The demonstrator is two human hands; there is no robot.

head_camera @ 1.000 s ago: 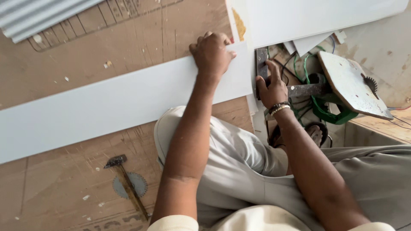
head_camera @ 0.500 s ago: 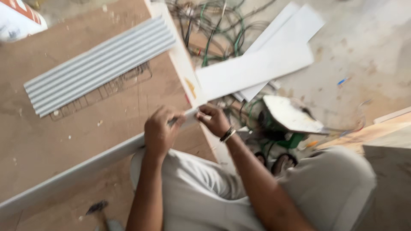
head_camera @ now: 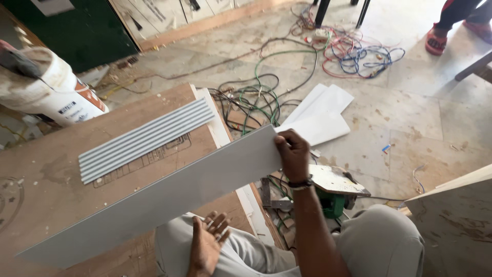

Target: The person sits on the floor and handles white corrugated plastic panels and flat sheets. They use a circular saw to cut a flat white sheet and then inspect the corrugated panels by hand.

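Grey laminate board (head_camera: 154,197), long, flat and smooth, is clamped at its far end by the fingers (head_camera: 287,146) of my right hand (head_camera: 293,156). A second ago both hands pressed it flat; now it is lifted and tilted across the brown plywood worktop (head_camera: 46,169), and my left hand (head_camera: 207,243) has let go, palm up, fingers apart, just below the board's near edge. I read this as repositioning, not cutting. Beyond lie a ribbed grey panel (head_camera: 146,138), a green circular saw (head_camera: 333,192), white offcuts (head_camera: 320,118) and tangled cables (head_camera: 256,97) on the dusty floor.
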